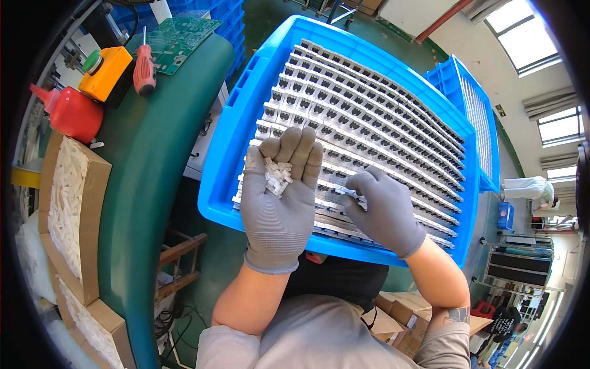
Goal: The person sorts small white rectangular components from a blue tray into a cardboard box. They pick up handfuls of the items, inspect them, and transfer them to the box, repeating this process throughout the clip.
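Observation:
My left hand [276,218], in a grey glove, is turned palm up over the near left of a blue plastic crate [212,190]. A small heap of translucent white plastic pieces [278,178] rests in its cupped palm. To its right, my gloved right hand [387,212] pinches a small white plastic piece [348,192] between thumb and fingers, low over the rows. Long rows of white housings with black inserts [369,111] fill the crate. Both hands cover part of the nearest rows.
On the left, a green-topped bench [132,215] carries cardboard boxes of white pieces [67,203], a red bottle [74,114], an orange button box [107,74], a screwdriver [144,71] and green circuit boards [178,40]. Another blue crate [473,117] stands beyond at right. A person [531,189] is farther off.

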Motion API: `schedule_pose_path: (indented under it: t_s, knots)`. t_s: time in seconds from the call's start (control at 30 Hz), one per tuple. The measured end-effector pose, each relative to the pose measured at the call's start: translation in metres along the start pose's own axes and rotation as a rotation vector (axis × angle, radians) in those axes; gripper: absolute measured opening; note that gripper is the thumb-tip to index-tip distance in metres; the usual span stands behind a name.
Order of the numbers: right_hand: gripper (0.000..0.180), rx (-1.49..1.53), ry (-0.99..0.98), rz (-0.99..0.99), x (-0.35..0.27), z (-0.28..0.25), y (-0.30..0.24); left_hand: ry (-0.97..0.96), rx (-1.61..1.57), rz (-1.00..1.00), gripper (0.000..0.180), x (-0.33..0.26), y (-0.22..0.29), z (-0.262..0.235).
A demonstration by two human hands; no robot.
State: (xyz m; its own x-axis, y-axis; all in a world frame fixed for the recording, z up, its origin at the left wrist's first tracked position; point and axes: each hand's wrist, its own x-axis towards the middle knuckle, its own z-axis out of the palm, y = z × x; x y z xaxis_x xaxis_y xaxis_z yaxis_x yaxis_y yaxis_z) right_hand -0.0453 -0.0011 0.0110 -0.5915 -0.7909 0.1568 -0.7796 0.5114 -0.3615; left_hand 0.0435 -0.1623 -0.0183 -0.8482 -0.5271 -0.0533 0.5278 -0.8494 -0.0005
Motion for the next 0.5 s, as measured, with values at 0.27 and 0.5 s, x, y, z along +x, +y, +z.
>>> schedule_pose_path:
  t_s: [0.27, 0.5]
  knots:
    - [0.02, 0.021, -0.024, -0.114, -0.003, -0.011, 0.003, 0.013, 0.029, -0.035, 0.035, -0.001, -0.001, 0.001]
    - [0.021, 0.229, 0.123, -0.076, -0.006, -0.021, -0.008, 0.063, -0.024, -0.151, 0.038, -0.011, -0.019, 0.008]
